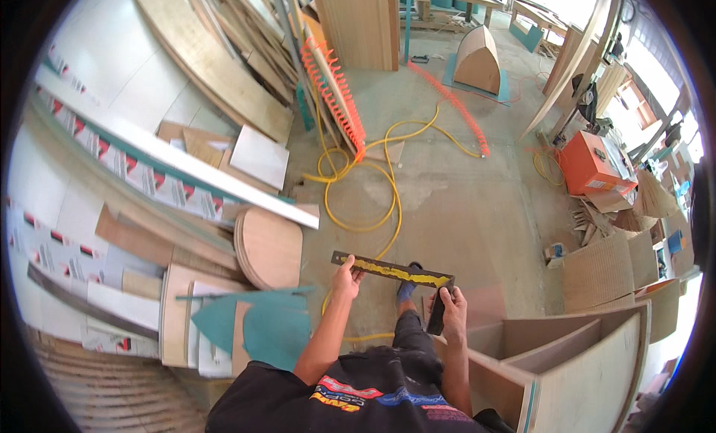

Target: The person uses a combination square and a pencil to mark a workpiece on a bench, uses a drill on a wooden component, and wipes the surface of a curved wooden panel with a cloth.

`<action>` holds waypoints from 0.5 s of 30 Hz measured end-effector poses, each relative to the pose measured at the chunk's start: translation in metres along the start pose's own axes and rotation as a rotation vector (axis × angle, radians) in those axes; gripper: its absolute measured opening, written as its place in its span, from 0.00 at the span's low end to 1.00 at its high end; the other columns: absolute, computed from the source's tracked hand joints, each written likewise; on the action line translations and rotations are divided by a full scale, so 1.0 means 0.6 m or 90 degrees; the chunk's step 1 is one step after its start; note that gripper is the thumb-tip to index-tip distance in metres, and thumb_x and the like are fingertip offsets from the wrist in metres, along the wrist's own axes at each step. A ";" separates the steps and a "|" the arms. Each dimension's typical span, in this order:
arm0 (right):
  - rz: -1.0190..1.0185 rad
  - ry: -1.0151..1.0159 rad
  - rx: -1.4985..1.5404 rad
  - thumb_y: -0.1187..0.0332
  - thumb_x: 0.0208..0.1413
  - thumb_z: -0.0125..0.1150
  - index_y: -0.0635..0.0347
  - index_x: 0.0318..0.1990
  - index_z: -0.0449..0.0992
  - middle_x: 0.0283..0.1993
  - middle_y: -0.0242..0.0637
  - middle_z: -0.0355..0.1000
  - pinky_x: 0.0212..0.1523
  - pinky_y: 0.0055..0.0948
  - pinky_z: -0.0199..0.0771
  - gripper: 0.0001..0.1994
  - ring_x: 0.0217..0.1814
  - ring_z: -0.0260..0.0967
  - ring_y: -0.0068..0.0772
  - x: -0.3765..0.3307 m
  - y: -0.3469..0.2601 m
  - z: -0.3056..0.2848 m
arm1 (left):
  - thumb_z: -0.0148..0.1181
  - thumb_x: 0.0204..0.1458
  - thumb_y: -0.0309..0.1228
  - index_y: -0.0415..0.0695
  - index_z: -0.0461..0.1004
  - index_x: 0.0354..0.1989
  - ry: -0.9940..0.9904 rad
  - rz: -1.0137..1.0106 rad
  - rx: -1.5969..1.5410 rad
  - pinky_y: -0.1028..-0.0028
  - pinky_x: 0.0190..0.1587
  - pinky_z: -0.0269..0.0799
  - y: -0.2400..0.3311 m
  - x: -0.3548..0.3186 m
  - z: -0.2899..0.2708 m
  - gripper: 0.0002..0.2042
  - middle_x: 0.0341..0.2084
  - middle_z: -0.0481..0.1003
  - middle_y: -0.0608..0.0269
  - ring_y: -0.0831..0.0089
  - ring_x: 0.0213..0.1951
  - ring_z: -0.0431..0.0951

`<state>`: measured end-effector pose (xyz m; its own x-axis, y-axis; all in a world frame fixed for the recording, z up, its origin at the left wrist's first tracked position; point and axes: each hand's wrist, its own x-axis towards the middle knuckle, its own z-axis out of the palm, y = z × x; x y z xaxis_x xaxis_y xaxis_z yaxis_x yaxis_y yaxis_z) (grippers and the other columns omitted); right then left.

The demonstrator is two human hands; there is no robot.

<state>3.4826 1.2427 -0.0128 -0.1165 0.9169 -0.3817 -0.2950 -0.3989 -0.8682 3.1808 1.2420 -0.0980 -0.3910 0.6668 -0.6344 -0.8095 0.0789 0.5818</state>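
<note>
I hold an L-shaped dark piece (391,270) with an uneven yellow strip along its long arm, in front of my body. My left hand (347,278) is closed on the long arm near its left end, thumb on top. My right hand (453,314) grips the short arm just below the corner, and this arm points down toward me. The fingers under the piece are partly hidden. Below it shows one of my feet, in a blue shoe (406,291), on the concrete floor.
A yellow hose (395,202) loops across the floor ahead, by an orange coiled hose (335,97). Boards and rounded wooden panels (270,248) are stacked at left. A curved wooden cabinet (582,358) stands close at right; an orange box (589,164) is farther off.
</note>
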 end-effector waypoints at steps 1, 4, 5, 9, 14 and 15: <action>-0.024 -0.016 -0.040 0.66 0.67 0.56 0.61 0.44 0.71 0.33 0.37 0.77 0.31 0.27 0.78 0.08 0.28 0.75 0.26 0.047 -0.026 0.000 | 0.64 0.59 0.38 0.46 0.75 0.44 0.025 -0.011 -0.008 0.64 0.45 0.75 0.007 0.053 0.021 0.11 0.37 0.78 0.65 0.67 0.40 0.78; -0.044 -0.048 -0.106 0.68 0.66 0.55 0.64 0.44 0.72 0.34 0.38 0.77 0.32 0.27 0.78 0.08 0.30 0.76 0.27 0.185 -0.091 -0.015 | 0.65 0.58 0.37 0.46 0.74 0.42 0.039 -0.044 0.017 0.64 0.45 0.75 0.026 0.164 0.115 0.10 0.37 0.76 0.64 0.67 0.42 0.76; -0.033 -0.050 -0.130 0.69 0.66 0.55 0.65 0.44 0.73 0.34 0.39 0.78 0.33 0.27 0.77 0.08 0.31 0.76 0.27 0.225 -0.112 -0.011 | 0.65 0.58 0.37 0.46 0.74 0.42 0.048 -0.053 0.022 0.64 0.44 0.75 0.040 0.207 0.145 0.10 0.36 0.76 0.63 0.66 0.41 0.77; -0.016 0.015 -0.187 0.68 0.66 0.55 0.66 0.44 0.73 0.34 0.39 0.78 0.31 0.27 0.77 0.09 0.29 0.76 0.27 0.337 -0.215 -0.019 | 0.63 0.59 0.35 0.45 0.74 0.43 0.075 -0.077 0.031 0.63 0.40 0.76 0.005 0.348 0.251 0.09 0.36 0.77 0.62 0.63 0.37 0.78; -0.012 0.122 -0.093 0.68 0.65 0.56 0.65 0.43 0.73 0.33 0.38 0.77 0.27 0.25 0.76 0.08 0.25 0.76 0.27 0.496 -0.322 -0.022 | 0.61 0.59 0.31 0.44 0.73 0.43 0.030 0.034 0.169 0.60 0.40 0.78 0.029 0.476 0.454 0.08 0.35 0.77 0.61 0.63 0.36 0.78; -0.022 0.127 -0.091 0.68 0.65 0.56 0.65 0.43 0.73 0.32 0.38 0.77 0.26 0.25 0.76 0.08 0.24 0.75 0.27 0.529 -0.328 -0.023 | 0.61 0.59 0.32 0.44 0.73 0.44 0.012 0.017 0.161 0.60 0.40 0.77 0.038 0.505 0.494 0.08 0.34 0.77 0.61 0.64 0.36 0.78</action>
<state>3.5167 1.6119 0.0323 0.0854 0.9153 -0.3935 -0.1568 -0.3777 -0.9126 3.1734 1.6654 -0.1261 -0.4204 0.6579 -0.6248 -0.6646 0.2455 0.7057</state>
